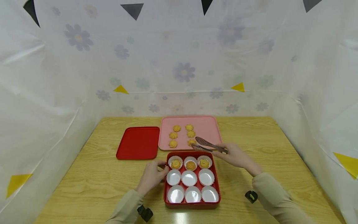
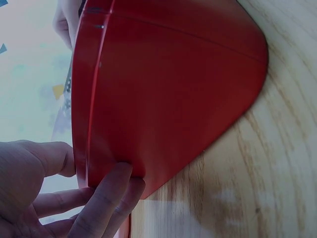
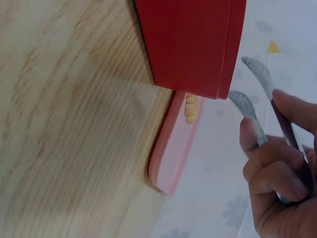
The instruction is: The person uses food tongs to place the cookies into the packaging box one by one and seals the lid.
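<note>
A red square tin point(image 1: 192, 206) holds rows of white paper cups, with one piped cookie in each of the three far-row cups, such as the middle cookie point(image 1: 190, 165). My left hand point(image 1: 152, 176) holds the tin's left side, thumb at the rim and fingers against the outer wall point(image 2: 148, 99). My right hand point(image 1: 235, 157) grips metal tongs point(image 1: 205, 143) with perforated ends. The tongs' arms stand apart, their ends over the near edge of the pink tray point(image 1: 208, 127), by the nearest right-hand cookie point(image 1: 191, 142). Whether they touch it I cannot tell.
Several piped cookies point(image 1: 173, 135) lie in two columns on the pink tray, behind the tin. Left of that tray lies a flat red lid or tray point(image 1: 138, 143). A pale flowered sheet point(image 1: 184, 56) hangs around the wooden table point(image 1: 92, 174).
</note>
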Demonstrator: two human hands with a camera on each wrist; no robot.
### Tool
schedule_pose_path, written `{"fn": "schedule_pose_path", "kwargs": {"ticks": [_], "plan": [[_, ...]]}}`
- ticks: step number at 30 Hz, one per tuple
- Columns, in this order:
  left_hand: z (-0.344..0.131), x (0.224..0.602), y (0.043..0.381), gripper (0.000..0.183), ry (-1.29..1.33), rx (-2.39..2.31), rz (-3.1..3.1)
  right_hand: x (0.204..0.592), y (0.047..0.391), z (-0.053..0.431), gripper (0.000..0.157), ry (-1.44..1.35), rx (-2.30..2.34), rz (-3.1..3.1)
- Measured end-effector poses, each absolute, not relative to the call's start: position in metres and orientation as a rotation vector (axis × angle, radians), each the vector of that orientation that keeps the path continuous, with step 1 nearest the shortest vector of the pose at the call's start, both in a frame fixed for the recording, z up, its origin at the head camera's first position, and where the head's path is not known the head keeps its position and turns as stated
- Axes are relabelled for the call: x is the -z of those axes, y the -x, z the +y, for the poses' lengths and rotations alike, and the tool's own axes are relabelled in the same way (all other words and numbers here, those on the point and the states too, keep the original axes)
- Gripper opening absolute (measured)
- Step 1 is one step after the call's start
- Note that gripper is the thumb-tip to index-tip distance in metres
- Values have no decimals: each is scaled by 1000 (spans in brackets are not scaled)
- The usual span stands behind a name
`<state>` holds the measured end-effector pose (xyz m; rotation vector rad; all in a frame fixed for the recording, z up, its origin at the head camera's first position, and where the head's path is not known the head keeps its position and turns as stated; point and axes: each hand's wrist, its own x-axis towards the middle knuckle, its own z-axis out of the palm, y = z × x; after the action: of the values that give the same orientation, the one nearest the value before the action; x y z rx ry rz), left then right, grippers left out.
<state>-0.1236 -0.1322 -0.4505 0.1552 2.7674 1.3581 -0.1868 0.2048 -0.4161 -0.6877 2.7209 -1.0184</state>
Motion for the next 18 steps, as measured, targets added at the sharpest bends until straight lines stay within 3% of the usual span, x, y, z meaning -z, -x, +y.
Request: {"fn": "schedule_pose_path", "kwargs": {"ticks": [5,18], "plan": [[-132,450,123,26,-156,-1369,2751,414,189,196,17,638,938,2826],[-133,451,124,26,-164,-1376,2758,407,203,170,21,492,748,2848]]}}
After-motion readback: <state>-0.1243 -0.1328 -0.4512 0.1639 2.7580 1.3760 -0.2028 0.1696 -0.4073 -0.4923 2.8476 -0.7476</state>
